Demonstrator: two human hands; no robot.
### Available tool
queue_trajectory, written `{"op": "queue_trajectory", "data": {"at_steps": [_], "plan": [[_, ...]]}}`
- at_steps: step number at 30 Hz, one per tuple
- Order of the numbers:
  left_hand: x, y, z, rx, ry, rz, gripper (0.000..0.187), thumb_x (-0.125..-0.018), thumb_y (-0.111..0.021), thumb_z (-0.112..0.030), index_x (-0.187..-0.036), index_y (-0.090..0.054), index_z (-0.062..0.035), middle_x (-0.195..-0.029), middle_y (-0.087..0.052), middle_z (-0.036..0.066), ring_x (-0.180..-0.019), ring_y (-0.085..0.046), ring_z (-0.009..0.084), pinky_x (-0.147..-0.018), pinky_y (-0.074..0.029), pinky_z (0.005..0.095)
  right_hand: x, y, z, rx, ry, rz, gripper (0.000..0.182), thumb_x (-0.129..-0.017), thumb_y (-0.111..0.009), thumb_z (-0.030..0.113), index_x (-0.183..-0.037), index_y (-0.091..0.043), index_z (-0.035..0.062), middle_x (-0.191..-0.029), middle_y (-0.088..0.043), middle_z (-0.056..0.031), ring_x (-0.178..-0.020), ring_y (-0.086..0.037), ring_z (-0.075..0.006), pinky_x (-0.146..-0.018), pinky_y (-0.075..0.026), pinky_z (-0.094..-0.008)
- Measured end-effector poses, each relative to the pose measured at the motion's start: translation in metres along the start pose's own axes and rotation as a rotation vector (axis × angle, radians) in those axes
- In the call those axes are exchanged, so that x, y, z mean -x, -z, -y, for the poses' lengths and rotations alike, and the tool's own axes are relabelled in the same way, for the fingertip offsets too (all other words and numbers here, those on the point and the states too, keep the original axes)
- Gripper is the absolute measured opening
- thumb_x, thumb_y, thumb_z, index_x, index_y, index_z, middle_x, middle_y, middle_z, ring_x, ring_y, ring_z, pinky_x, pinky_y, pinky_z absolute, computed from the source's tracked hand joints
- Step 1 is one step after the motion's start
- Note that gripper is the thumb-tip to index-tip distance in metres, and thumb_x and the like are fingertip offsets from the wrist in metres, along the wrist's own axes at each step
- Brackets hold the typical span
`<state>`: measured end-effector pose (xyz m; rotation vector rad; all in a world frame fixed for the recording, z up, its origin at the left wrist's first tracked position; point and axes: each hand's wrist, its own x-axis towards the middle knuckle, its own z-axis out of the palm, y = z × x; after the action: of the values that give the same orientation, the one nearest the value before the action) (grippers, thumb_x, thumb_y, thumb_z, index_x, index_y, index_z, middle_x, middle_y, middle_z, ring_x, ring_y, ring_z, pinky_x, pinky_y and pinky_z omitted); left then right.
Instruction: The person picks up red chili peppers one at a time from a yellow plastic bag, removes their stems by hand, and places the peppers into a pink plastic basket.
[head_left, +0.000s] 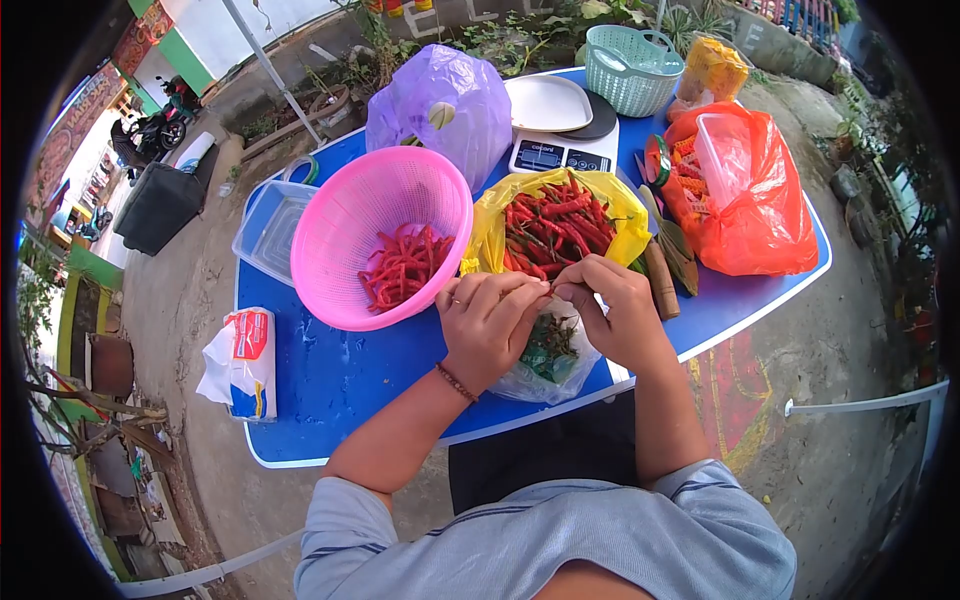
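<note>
My left hand (pixel 490 325) and my right hand (pixel 617 312) meet fingertip to fingertip, fingers pinched closed. Whatever is between them is too small and covered to make out. Just beyond them is a yellow plastic bag (pixel 487 212), open and full of long red chilies (pixel 560 222). Under my hands lies a clear plastic bag (pixel 530 385) holding green stems and scraps (pixel 553 338). Left of the yellow bag, a pink mesh basket (pixel 330 225) leans tilted, with a smaller heap of red chilies (pixel 402 268) inside.
On the blue table (pixel 340 390) are a tissue pack (pixel 250 362), a clear container (pixel 275 235), a purple bag (pixel 440 105), a kitchen scale (pixel 565 153) bearing a white tray (pixel 548 103), a green basket (pixel 630 75), a red bag (pixel 770 220) and a wooden handle (pixel 660 280).
</note>
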<state>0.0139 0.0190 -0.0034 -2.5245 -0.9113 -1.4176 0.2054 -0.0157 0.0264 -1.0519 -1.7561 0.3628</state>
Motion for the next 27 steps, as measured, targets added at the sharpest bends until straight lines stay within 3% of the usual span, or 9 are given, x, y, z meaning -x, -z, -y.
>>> {"op": "queue_trajectory", "data": {"at_steps": [3,6,9,21,24,27], "plan": [[0.001,-0.002,0.0,0.085,0.025,-0.024,0.014,-0.09,-0.075,-0.018,-0.104,-0.072,-0.0176,-0.097,-0.071,-0.005,-0.088,-0.063,0.0175,-0.084,-0.04,0.0358,0.003,0.003,-0.002,-0.124,-0.135,0.058,0.008,-0.09,-0.068,-0.007,-0.097,-0.066,-0.0027,-0.082,-0.068,-0.0106,-0.074,-0.069,-0.0231,-0.067,-0.053,-0.0338],[0.002,-0.005,-0.001,0.237,0.093,-0.02,0.012,-0.09,-0.075,-0.016,-0.102,-0.071,-0.0143,-0.097,-0.071,-0.001,-0.089,-0.064,0.0207,-0.084,-0.042,0.0368,0.004,0.005,0.004,-0.415,-0.398,0.1,0.003,-0.095,-0.067,-0.003,-0.098,-0.066,-0.0039,-0.081,-0.067,-0.0047,-0.073,-0.063,-0.0122,-0.065,-0.051,-0.0283],[0.004,-0.007,0.001,0.346,0.141,-0.009,0.011,-0.091,-0.074,-0.014,-0.101,-0.07,-0.0117,-0.097,-0.071,0.002,-0.089,-0.064,0.0237,-0.085,-0.044,0.0373,0.004,0.004,0.004,-0.646,-0.519,0.128,0.007,-0.1,-0.066,0.003,-0.097,-0.066,-0.0037,-0.081,-0.065,-0.0005,-0.074,-0.057,-0.0056,-0.065,-0.048,-0.0236],[-0.001,-0.002,-0.001,0.594,0.301,0.073,0.009,-0.092,-0.075,-0.011,-0.097,-0.07,-0.0053,-0.093,-0.07,0.007,-0.086,-0.064,0.0263,-0.077,-0.05,0.0368,0.005,0.007,-0.003,-0.804,-0.605,0.181,0.012,-0.103,-0.065,0.011,-0.098,-0.067,0.0006,-0.081,-0.063,0.0011,-0.072,-0.055,-0.0052,-0.066,-0.046,-0.0222],[-0.001,0.0,0.001,0.642,0.257,0.086,0.011,-0.096,-0.072,-0.011,-0.1,-0.068,-0.0026,-0.093,-0.067,0.008,-0.081,-0.061,0.0186,-0.074,-0.05,0.0297,0.005,0.009,-0.004,-0.817,-0.587,0.206,0.012,-0.103,-0.065,0.012,-0.097,-0.067,0.0013,-0.081,-0.063,0.0015,-0.072,-0.055,-0.0053,-0.066,-0.046,-0.0223],[-0.003,0.005,-0.001,0.661,0.304,0.136,0.012,-0.097,-0.071,-0.014,-0.1,-0.068,-0.0025,-0.092,-0.066,0.006,-0.081,-0.06,0.016,-0.074,-0.049,0.0282,0.006,0.009,-0.004,-0.784,-0.545,0.205,0.013,-0.103,-0.065,0.012,-0.096,-0.066,0.0013,-0.08,-0.062,0.0018,-0.072,-0.054,-0.0054,-0.066,-0.046,-0.0223]]}}
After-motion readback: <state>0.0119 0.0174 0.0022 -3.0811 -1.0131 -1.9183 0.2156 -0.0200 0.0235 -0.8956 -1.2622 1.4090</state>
